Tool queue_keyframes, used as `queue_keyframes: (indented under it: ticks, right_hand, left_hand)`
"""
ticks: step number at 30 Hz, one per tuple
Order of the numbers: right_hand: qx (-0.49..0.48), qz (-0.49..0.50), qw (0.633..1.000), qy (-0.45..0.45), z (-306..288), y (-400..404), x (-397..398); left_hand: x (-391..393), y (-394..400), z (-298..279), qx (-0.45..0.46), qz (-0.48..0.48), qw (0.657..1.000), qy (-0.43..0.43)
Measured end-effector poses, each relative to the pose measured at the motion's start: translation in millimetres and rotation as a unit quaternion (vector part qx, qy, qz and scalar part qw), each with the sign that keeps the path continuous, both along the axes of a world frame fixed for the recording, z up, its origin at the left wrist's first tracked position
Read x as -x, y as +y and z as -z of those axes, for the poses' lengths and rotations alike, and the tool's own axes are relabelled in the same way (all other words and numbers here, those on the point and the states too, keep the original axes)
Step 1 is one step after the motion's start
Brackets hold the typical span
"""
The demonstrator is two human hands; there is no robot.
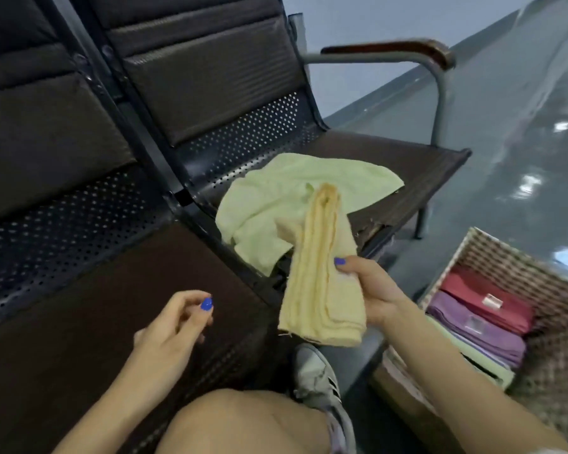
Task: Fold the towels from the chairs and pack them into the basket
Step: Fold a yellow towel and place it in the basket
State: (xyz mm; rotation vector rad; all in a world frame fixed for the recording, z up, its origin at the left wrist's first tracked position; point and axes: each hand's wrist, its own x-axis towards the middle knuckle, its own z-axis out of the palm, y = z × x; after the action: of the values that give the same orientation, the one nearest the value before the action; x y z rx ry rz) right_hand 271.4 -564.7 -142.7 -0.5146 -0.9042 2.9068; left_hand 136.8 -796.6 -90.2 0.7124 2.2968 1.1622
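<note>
Yellow folded towel (322, 290), soft and light, pinched by right hand (371, 290) at its side edge; floppy, so better supported underneath. Left hand (174, 322) loosely curled, holding nothing. Basket (492, 253) just right of that grip.

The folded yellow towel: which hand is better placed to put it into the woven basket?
Right. The right hand already grips the folded yellow towel, and the woven basket stands on that side. The left hand holds nothing.

Two chairs (79, 224), five towels (322, 283), one basket (505, 257).
</note>
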Motion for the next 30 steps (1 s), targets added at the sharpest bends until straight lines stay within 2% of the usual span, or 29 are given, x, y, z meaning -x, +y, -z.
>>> queue_keyframes:
  ticks: [3,5,7,9,10,11,12,14,15,18,23,28,30]
  right_hand:
    - [-0.018,0.035,0.997,0.066,37.7,45.6,-89.6]
    - [-0.046,0.088,0.994,0.034,41.7,59.7,-146.0]
    - [-0.095,0.125,0.977,-0.145,32.5,72.4,-188.3]
    - [-0.135,0.152,0.94,-0.273,36.3,92.9,-218.2]
    - [-0.151,0.143,0.927,-0.311,35.1,103.4,-224.3]
    - [-0.175,0.122,0.915,-0.341,37.5,112.2,-227.2]
    - [-0.187,0.09,0.907,-0.367,45.2,123.3,-228.2]
    - [-0.228,0.009,0.881,-0.415,60.6,135.6,-225.3]
    - [-0.234,-0.029,0.873,-0.426,70.3,138.6,-223.7]
    - [-0.222,-0.128,0.861,-0.439,96.6,134.5,-211.0]
    - [-0.22,-0.286,0.822,-0.441,150.1,117.8,-183.3]
    - [-0.218,-0.359,0.778,-0.467,167.9,114.7,-174.0]
    - [-0.204,-0.387,0.774,-0.458,170.8,114.7,-179.6]
  left_hand:
    - [-32.8,23.0,-5.4,-0.075,0.001,0.994,-0.079]
    - [-59.8,39.0,-2.8,-0.078,0.104,0.988,-0.082]
    - [-79.0,48.2,7.5,-0.028,0.254,0.966,0.027]
    - [-81.4,52.5,19.2,0.107,0.386,0.899,0.178]
    - [-77.4,53.5,22.9,0.154,0.418,0.874,0.196]
    - [-71.8,55.4,24.0,0.174,0.429,0.873,0.155]
    - [-66.9,58.3,24.2,0.173,0.422,0.886,0.081]
    - [-59.4,62.8,24.3,0.148,0.357,0.921,-0.048]
    - [-55.5,65.2,26.8,0.131,0.333,0.931,-0.069]
    - [-52.3,72.0,30.4,0.111,0.32,0.935,-0.107]
    - [-62.0,84.7,29.4,0.154,0.375,0.901,-0.156]
    - [-66.2,106.3,24.1,0.155,0.393,0.893,-0.154]
    - [-67.4,113.0,23.6,0.161,0.397,0.89,-0.153]
